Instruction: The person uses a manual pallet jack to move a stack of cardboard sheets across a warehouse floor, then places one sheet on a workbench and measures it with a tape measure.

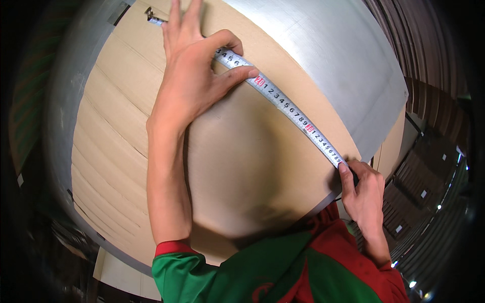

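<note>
A silver tape measure (285, 104) with black and red markings is stretched slantwise over a tan sheet (227, 161). Its metal end hook (150, 15) shows past the fingers at the far left. My left hand (189, 65) lies over the blade near that end, thumb on top and index finger curled at its far edge; the other fingers stretch forward. Lower right, at the sheet's near right edge, my right hand (365, 192) pinches the blade with its thumb on top. The palm mostly hides the dark part there, perhaps the tape's case.
More tan sheets (108, 146) with curved, layered edges lie to the left on a grey tabletop (63, 116). A smooth grey panel (333, 55) covers the far right. Dark ribbed material (437, 50) and rows with small white labels (423, 194) stand beyond the table's right side.
</note>
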{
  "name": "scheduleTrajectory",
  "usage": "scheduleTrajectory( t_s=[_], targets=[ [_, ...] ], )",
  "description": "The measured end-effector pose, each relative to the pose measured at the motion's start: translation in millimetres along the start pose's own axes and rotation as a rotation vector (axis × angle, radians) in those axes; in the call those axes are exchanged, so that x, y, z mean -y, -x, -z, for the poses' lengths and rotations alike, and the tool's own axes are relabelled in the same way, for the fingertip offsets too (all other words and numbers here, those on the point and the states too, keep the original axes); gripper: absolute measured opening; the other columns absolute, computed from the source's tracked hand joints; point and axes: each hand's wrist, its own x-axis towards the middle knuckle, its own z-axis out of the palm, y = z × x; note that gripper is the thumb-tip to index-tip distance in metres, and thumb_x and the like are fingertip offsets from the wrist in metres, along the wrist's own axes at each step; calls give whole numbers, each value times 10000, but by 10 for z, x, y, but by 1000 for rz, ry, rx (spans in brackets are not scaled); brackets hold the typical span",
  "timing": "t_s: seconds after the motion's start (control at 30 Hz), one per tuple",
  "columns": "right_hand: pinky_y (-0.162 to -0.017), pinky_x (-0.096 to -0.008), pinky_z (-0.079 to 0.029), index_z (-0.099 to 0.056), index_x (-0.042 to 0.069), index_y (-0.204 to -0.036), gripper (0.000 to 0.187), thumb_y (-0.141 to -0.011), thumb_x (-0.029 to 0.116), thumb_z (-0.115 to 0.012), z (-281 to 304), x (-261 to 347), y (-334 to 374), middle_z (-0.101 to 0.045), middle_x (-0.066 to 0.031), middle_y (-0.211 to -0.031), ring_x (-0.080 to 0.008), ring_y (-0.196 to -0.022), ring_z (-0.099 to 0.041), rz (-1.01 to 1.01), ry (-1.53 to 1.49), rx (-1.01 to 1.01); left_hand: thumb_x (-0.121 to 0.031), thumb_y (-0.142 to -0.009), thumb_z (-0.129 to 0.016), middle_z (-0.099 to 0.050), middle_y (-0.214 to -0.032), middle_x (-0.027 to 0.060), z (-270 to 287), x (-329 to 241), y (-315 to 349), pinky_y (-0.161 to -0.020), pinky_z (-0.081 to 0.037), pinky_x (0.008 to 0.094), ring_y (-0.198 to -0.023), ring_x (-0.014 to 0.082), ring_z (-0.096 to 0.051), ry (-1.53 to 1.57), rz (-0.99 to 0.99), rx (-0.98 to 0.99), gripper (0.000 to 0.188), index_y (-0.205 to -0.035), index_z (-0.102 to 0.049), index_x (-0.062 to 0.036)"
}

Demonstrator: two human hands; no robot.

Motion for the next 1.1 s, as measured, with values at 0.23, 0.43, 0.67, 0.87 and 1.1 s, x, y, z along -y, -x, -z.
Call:
scheduleTrajectory(
  t_s=[0.23, 0.43, 0.67, 0.87, 1.1],
  targets=[
    [-656, -447, -474, -650, -44, -896, 203, -922, 151, -601, -157, -404, 334, -612, -234, -754, -416, -688, -603, -151, 14, 67, -263, -659, -895, -289, -1506, 329, 47, 218, 25, -1140, -196, 616, -1425, 539, -150, 11, -25, -3, 377, -858, -621, -97],
    [-681, -421, -499, -670, -48, -902, 185, -919, 128, -614, -394, -706, 471, -646, -230, -798, -402, -716, -628, -39, 40, -116, -270, -663, -893, -309, -1509, 307, 43, 324, 71, -1139, -201, 619, -1432, 523, -159, 21, -4, -17, 385, -873, -618, -101],
    [-735, -411, -518, -682, -50, -917, 164, -912, 100, -616, -508, -693, 517, -670, -228, -858, -386, -785, -665, -106, 44, -224, -255, -650, -902, -347, -1501, 285, -121, 335, 139, -1141, -209, 607, -1444, 504, -156, 80, 42, -31, 402, -890, -617, -104],
    [-709, -409, -513, -681, -47, -901, 170, -916, 106, -609, -544, -706, 489, -660, -217, -826, -373, -759, -657, -120, 57, -210, -246, -650, -903, -365, -1492, 283, -189, 312, 176, -1136, -217, 613, -1445, 501, -156, 106, 97, -13, 402, -886, -614, -99],
    [-711, -410, -511, -679, -53, -900, 168, -911, 100, -610, -532, -716, 486, -659, -217, -823, -370, -756, -655, -100, 60, -213, -279, -646, -906, -398, -1468, 284, -166, 321, 160, -1128, -239, 619, -1439, 500, -177, 119, 68, -28, 419, -878, -611, -92]
  ],
)
